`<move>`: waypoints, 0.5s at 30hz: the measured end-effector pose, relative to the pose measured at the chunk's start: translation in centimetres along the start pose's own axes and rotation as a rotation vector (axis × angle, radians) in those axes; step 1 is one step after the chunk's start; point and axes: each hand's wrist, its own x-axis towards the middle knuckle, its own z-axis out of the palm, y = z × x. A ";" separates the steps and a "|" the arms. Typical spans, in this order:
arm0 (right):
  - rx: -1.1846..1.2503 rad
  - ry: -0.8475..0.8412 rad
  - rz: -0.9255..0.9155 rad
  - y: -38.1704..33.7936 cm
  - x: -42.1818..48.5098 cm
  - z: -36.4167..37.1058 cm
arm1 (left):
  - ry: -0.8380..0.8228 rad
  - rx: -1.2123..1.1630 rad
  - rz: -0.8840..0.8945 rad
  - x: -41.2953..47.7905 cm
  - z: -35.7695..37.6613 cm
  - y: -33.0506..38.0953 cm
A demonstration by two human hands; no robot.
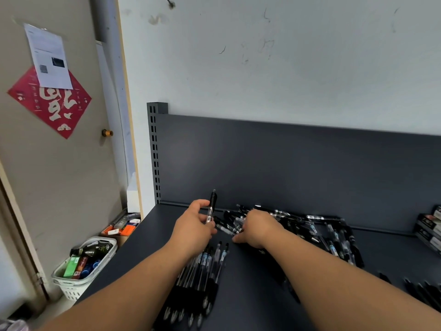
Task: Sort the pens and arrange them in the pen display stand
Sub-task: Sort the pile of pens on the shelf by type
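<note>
Roughly midway, I'd guess: left hand (194,225) pinches one pen (212,206) upright; right hand (259,228) sits in loose pile (310,225) at its 3 o'clock (grip hidden, can't tell). Sorted row (202,271) at left hand's 6 o'clock; stand not in view, plenty unsorted.

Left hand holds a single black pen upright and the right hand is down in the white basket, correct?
Not quite. In the head view the left hand holds a single black pen upright, but the right hand is on the loose pile of pens on the dark shelf, not in the white basket, which stands on the floor.
</note>
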 end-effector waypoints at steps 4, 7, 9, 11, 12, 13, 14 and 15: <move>0.052 0.095 -0.011 0.6 -0.1 0.3 | -0.005 -0.015 -0.008 0.3 0.2 -0.1; 0.044 0.114 -0.027 0.6 -0.3 0.4 | 0.000 -0.008 -0.002 0.5 0.4 -0.2; 0.048 0.099 -0.029 0.5 -0.3 0.7 | 0.000 -0.010 -0.002 0.5 0.5 -0.3; 0.067 0.093 -0.029 0.4 -0.2 0.9 | -0.001 -0.016 -0.006 0.5 0.6 -0.3; 0.078 0.100 -0.028 0.5 -0.2 1.0 | -0.003 -0.021 -0.008 0.6 0.7 -0.4; 0.085 0.111 -0.029 0.5 -0.2 1.0 | -0.003 -0.024 -0.009 0.6 0.7 -0.4; 0.088 0.124 -0.033 0.5 -0.1 1.0 | -0.003 -0.026 -0.007 0.6 0.7 -0.4; 0.094 0.135 -0.036 0.6 -0.1 1.1 | -0.003 -0.027 -0.005 0.6 0.7 -0.4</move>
